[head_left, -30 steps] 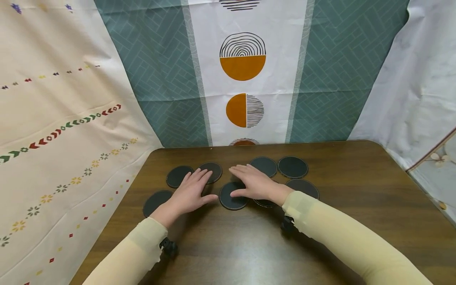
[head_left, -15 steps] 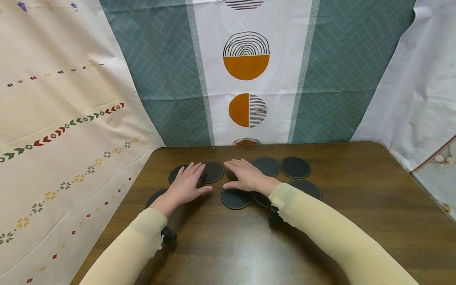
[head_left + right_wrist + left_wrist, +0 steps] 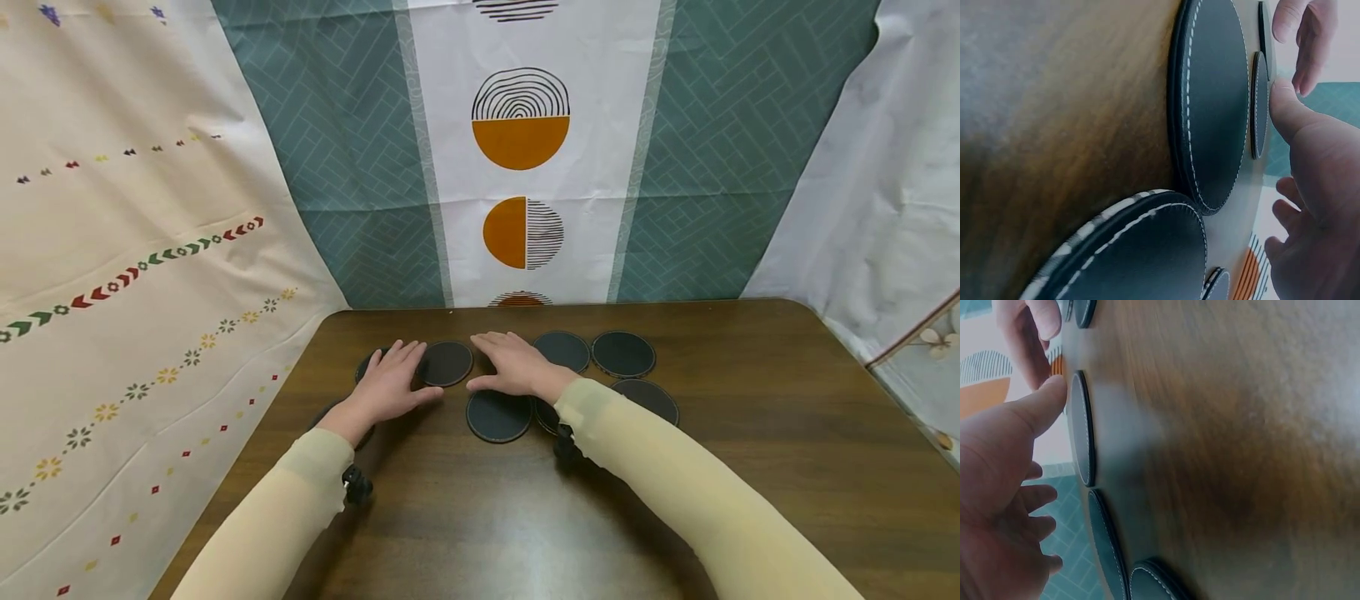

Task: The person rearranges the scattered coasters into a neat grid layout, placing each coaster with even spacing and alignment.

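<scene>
Several round black coasters with pale stitched edges lie flat on the wooden table. Over the left group, my left hand [image 3: 386, 387] is held with fingers spread, partly covering two coasters; a brownish-black coaster [image 3: 446, 364] shows just right of its fingertips. My right hand [image 3: 517, 367], fingers extended and thumb apart, hovers behind and above a front coaster [image 3: 498, 415]. Its wrist hides part of another coaster. In the left wrist view, the left hand [image 3: 1004, 462] is above the tabletop, holding nothing. The right wrist view shows the right hand [image 3: 1325, 187] likewise off the coasters.
Farther right lie a back coaster [image 3: 561, 351], a right-hand coaster [image 3: 623, 354] and one in front [image 3: 647, 398] by the right sleeve. The brown table [image 3: 750, 433] ends at a patterned cloth [image 3: 517, 167] behind and a cream cloth [image 3: 150, 333] on the left.
Both hands have drifted left and slightly away from me, the right more than the left. The view has shifted a little. The coasters stay in place.
</scene>
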`<control>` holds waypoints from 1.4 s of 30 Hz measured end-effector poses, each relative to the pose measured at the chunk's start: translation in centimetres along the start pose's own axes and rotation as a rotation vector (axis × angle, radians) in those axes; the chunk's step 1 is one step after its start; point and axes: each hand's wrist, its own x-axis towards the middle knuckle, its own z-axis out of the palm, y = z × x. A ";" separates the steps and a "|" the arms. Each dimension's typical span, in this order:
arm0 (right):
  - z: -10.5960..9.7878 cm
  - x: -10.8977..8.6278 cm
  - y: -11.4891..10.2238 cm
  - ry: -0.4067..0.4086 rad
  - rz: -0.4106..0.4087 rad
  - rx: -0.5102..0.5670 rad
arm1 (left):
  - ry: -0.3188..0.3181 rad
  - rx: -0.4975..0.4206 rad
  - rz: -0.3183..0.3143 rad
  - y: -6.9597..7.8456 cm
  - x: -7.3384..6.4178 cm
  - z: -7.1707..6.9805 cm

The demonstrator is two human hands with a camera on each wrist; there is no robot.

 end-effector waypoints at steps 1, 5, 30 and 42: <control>0.0 0.1 0.0 -0.001 0.002 0.001 | -0.002 -0.002 -0.001 -0.1 0.1 0.0; 0.1 0.5 0.1 -0.009 0.005 0.000 | -0.012 -0.004 -0.011 -0.4 0.5 0.2; 1.3 2.4 -0.4 -0.036 -0.006 -0.032 | -0.058 -0.035 -0.048 -1.1 1.7 0.8; 1.3 2.8 -0.6 -0.045 0.004 -0.016 | -0.078 -0.051 -0.067 -1.1 2.0 0.7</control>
